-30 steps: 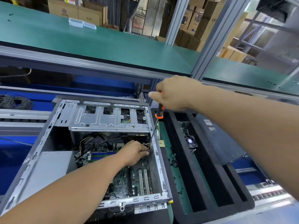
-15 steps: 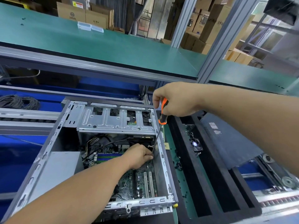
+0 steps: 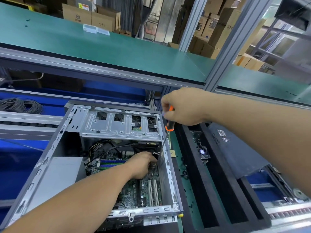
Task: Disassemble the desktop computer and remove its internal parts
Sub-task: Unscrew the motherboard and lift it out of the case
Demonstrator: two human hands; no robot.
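The computer case [image 3: 107, 148] lay open on the counter [image 3: 190, 199]. A screwdriver [image 3: 165, 135] was clenched in the right hand [image 3: 183, 106], tip steadied by the left hand [image 3: 143, 163], fingers hidden. Shaft probably best kept straight; drive cage [image 3: 121, 125] and cables [image 3: 101, 147] crowded things.

Yellow-and-white warning label [image 3: 83, 5] with a triangle sign on a brown cardboard box [image 3: 76, 13] at upper left of the frame, wording too small to read, round printed logo [image 3: 78, 16] on the same box, illegible, no other readable text
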